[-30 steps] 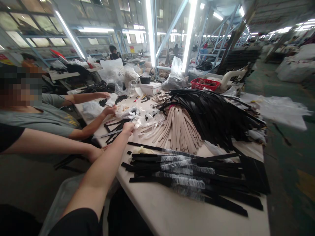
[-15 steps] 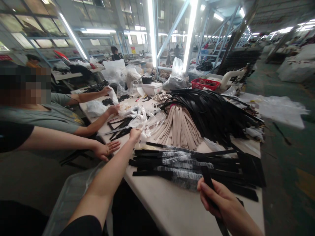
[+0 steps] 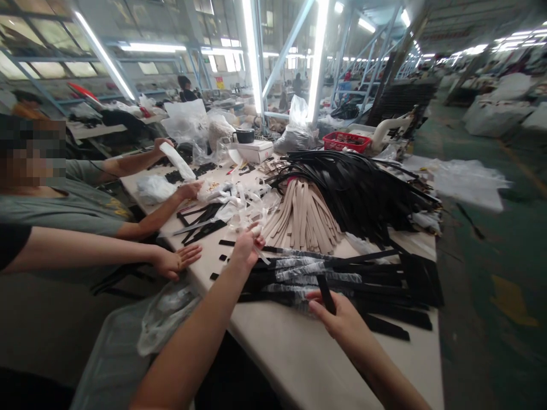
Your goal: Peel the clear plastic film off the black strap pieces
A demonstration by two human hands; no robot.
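My left hand (image 3: 247, 248) is closed, pinching a whitish, translucent plastic strip (image 3: 261, 256) above the near part of the table. In my right hand (image 3: 335, 314) a black strap (image 3: 326, 295) is gripped between thumb and fingers, its end pointing up. Beneath and between both hands lies a row of black straps (image 3: 384, 279), their middles covered by crinkled clear plastic sleeves (image 3: 299, 269). Just past my left hand is a loose heap of clear plastic strips (image 3: 243, 200). The lower part of the held strap is hidden by my right hand.
A co-worker's flat hand (image 3: 177, 261) rests at the table's left edge. Another person's hands (image 3: 188, 192) hold a white plastic piece. Beyond lie beige straps (image 3: 301, 219), a big black strap pile (image 3: 363, 193) and a red basket (image 3: 346, 141). A clear bin (image 3: 106, 353) stands lower left.
My left hand has drawn back from the plastic heap, rightward, with a strip. My right hand has moved left and up with the black strap, nearer my left. The view has shifted slightly.
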